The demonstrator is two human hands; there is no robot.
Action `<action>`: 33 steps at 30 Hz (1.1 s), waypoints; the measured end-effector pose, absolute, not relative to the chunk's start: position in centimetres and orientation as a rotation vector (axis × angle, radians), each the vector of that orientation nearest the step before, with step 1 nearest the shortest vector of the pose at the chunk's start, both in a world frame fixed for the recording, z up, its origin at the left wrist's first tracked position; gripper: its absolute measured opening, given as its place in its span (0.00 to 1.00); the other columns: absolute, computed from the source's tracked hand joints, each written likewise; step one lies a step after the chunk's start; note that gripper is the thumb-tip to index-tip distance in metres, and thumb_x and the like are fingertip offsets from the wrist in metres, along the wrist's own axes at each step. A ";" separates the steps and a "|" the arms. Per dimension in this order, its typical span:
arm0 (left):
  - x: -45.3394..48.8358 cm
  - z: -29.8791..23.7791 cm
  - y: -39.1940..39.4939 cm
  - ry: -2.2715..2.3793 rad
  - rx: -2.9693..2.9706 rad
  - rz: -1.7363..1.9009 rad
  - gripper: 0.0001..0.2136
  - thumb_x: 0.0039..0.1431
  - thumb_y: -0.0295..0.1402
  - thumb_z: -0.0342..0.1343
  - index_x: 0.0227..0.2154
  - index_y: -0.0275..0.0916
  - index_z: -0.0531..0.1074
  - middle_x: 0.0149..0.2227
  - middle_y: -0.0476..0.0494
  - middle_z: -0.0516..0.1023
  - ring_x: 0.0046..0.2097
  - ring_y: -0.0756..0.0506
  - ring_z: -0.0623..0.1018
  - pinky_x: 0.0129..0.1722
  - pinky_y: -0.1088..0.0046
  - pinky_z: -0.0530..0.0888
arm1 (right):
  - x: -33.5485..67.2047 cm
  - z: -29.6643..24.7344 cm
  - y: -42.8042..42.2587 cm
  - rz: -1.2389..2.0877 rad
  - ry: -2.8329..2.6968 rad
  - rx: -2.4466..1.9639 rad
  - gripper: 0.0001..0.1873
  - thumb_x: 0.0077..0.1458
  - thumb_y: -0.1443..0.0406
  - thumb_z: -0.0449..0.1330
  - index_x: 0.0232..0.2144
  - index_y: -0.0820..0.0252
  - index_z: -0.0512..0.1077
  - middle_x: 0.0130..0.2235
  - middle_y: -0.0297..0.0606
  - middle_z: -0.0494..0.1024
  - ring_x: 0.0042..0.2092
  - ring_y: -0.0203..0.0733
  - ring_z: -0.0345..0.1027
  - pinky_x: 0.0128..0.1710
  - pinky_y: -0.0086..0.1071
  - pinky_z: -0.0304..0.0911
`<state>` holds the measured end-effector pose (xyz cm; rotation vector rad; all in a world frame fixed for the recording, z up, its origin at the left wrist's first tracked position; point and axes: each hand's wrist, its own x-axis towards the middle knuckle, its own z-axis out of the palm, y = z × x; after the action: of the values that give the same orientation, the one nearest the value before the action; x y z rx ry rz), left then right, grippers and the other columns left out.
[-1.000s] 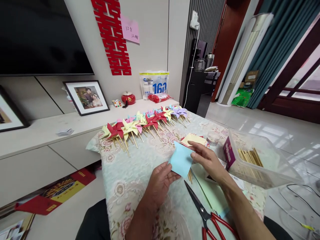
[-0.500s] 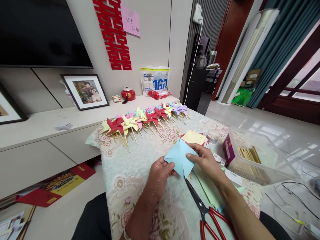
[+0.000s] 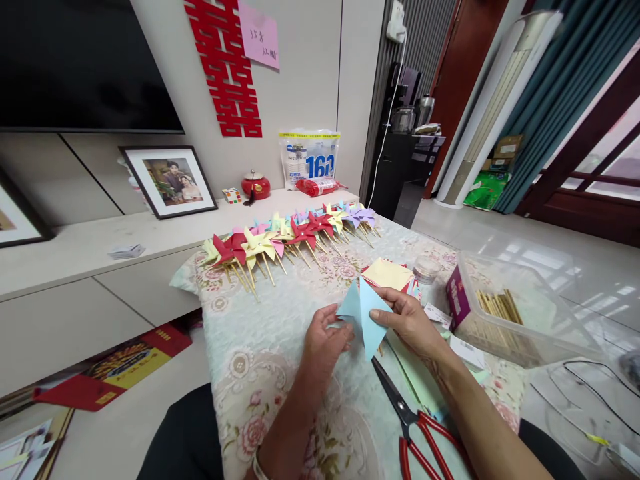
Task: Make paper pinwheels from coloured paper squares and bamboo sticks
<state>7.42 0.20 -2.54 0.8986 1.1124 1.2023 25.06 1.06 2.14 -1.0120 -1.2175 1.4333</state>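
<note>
A square of light blue paper [image 3: 374, 320], slit in from its corners, is held up over the table, its left part tilted back. My right hand [image 3: 407, 320] pinches it on the right, thumb in front and fingers behind. At its left edge is my left hand [image 3: 325, 340], thumb and fingers apart; whether a fingertip touches the paper I cannot tell. Below the paper lie red-handled scissors [image 3: 405, 413], blades apart. Green paper sheets [image 3: 413, 373] lie partly under my right forearm. Beyond the paper rests a stack of cut paper squares [image 3: 387, 272], cream on top.
Finished paper pinwheels [image 3: 303, 233] on sticks line the far side of the cloth-covered table [image 3: 280, 320]. At the right stands a clear plastic box [image 3: 530, 347] with wooden sticks inside. A roll of tape [image 3: 427, 268] sits behind it. Cables [image 3: 595, 393] trail on the floor.
My left thumb has come off the front of the blue paper and that hand has opened slightly. The paper's left part has swung back. My right hand keeps its pinch.
</note>
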 end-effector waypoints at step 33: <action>5.8 -2.6 0.4 0.991 1.399 1.506 0.04 0.47 0.29 0.65 0.28 0.39 0.78 0.39 0.42 0.74 0.41 0.45 0.78 0.39 0.70 0.76 | 24.3 2.2 0.0 0.013 -2.194 -0.855 0.22 0.62 0.72 0.57 0.57 0.56 0.65 0.38 0.40 0.80 0.40 0.47 0.72 0.42 0.41 0.65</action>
<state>5.78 0.37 -2.62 1.3993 0.9914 1.5055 24.33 0.00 2.19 -0.8553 -2.1935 0.0130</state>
